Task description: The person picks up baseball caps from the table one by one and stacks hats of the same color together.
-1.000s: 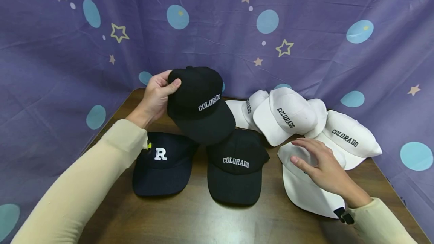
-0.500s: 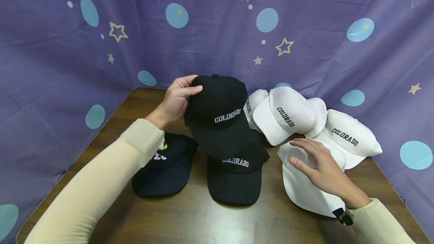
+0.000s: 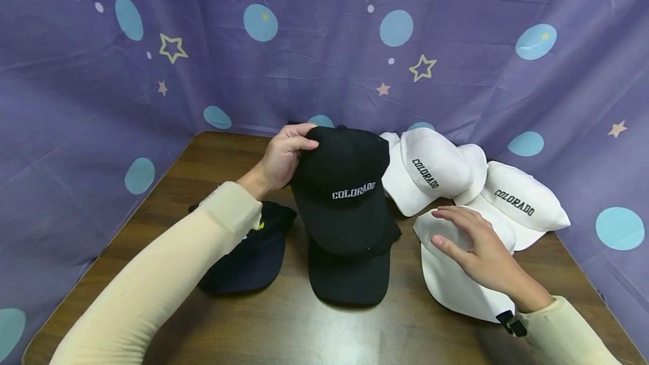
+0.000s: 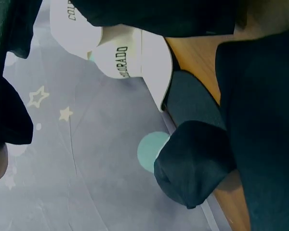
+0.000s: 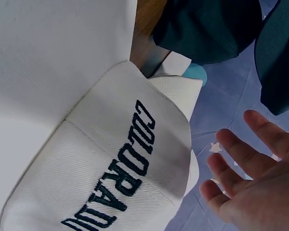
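- Hands: 2. Left hand (image 3: 281,156) pinches the held black cap (image 3: 339,165) at its crown, about 10 o'clock; thumb in front, other fingers partly hidden.
- Right hand (image 3: 484,255): grasping nothing, fingers loose and spread, over the near white cap (image 3: 451,286); contact can't be told.
- Held cap: near center of head view, tilted, brim toward 6 o'clock.
- Dark caps: 4 across views. Held one; lower black cap (image 3: 350,283) at its 6 o'clock; navy cap (image 3: 253,266) at its 8 o'clock; back dark cap (image 4: 195,161), plain only in left wrist view.
- White caps: at least 4. Near one at 4 o'clock from held cap; middle white cap (image 3: 438,156) and right white cap (image 3: 532,185) at 3 o'clock; back-left white cap (image 3: 390,138) mostly covered. White piece (image 3: 475,165) behind the middle one: separate cap or not, unclear.
- COLORADO readable on 3 in head view: held, middle, right.
- Left sleeve (image 3: 167,275) hides most of navy cap's front; only a yellow bit shows.
- Lower black cap's crown mostly covered; whether held cap touches it, can't tell.
- Wrist views: dark shapes cut off at edges.
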The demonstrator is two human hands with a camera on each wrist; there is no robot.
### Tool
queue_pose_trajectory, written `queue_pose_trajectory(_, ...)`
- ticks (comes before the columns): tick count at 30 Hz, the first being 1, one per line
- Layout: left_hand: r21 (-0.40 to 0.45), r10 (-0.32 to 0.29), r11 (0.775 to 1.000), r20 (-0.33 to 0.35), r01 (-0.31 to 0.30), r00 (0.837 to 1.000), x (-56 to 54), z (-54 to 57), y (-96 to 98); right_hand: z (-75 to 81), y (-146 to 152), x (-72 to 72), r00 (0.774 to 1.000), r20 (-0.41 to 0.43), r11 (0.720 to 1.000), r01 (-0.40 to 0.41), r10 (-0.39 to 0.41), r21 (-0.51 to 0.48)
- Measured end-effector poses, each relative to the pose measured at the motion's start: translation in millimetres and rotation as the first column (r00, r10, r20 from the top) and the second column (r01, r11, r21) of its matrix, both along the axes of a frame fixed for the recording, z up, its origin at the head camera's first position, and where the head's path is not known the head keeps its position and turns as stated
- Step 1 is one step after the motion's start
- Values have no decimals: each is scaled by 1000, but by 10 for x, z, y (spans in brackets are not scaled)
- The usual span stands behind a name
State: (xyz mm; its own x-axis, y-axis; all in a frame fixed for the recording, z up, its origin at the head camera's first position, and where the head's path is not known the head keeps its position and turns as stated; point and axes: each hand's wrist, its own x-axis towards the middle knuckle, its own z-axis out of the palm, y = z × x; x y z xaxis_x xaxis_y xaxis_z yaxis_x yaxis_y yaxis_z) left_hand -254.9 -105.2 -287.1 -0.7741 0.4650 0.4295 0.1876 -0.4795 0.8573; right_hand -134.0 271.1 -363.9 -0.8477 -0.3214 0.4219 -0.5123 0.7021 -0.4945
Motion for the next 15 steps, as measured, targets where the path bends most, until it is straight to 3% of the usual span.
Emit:
queue_pose_trajectory(6,-23,-65,998,1,65,998,16,-82,99,-27,-11,-3,1000,1,1000,-7,7,-10)
queue_pose_trajectory(15,-67,-84,994,15,85,996,63,-234,218,-73,0,2,999,-30,999,-41,40,-30)
